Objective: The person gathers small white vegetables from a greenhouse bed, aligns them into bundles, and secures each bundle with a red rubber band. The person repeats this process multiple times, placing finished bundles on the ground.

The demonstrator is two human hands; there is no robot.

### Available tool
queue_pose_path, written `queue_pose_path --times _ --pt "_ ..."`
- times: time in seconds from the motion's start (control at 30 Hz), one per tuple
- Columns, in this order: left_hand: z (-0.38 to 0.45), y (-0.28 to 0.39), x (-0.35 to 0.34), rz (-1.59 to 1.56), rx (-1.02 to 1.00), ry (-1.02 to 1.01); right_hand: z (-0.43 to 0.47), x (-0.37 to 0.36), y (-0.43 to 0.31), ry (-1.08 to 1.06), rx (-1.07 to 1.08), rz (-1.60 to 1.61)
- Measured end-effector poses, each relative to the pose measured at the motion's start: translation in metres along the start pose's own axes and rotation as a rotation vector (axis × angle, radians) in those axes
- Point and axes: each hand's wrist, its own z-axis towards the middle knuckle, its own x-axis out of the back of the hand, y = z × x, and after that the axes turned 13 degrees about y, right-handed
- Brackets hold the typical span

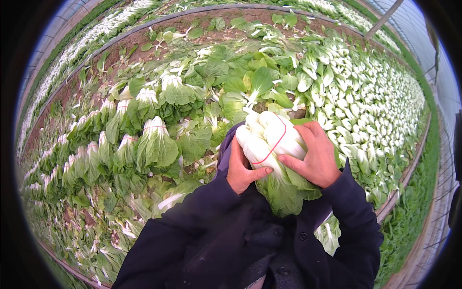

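Between my two hands is a bunch of bok choy (269, 139), its white stalk ends up and away from me, its green leaves hanging toward my lap. A pink band (277, 144) loops around the white stalks. My left hand (244, 168) grips the bunch on its left side, thumb lying across the front below the band. My right hand (316, 157) clasps the right side, with the thumb on the stalks near the band. The undersides of the bunch and some fingers are hidden.
Banded bok choy bunches (155, 142) stand in rows at the left, stalks up. Loose trimmed leaves (260, 85) litter the soil ahead. Densely packed bok choy heads (361, 108) cover the ground at the right. A slanted pole (383, 18) rises at the far right, near the plastic greenhouse wall (447, 79).
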Motion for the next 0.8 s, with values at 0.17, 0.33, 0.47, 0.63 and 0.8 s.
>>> queue_pose_path --times 0.17,0.33,0.47,0.63,0.8 --pt "0.003 0.0 0.029 0.158 -0.024 -0.127 -0.015 -0.01 -0.01 0.087 0.107 -0.03" --pt "0.028 0.015 0.04 0.303 -0.167 -0.044 -0.022 -0.02 -0.017 0.131 0.117 -0.127" --pt "0.063 0.026 0.03 0.462 -0.309 -0.222 -0.021 -0.026 -0.02 0.132 0.168 -0.134" --pt "0.072 0.031 0.016 0.55 -0.228 -0.343 -0.023 -0.031 -0.017 0.13 0.141 -0.149" --pt "0.077 0.034 0.02 0.597 -0.197 -0.43 -0.029 -0.035 -0.012 0.17 0.154 -0.127"
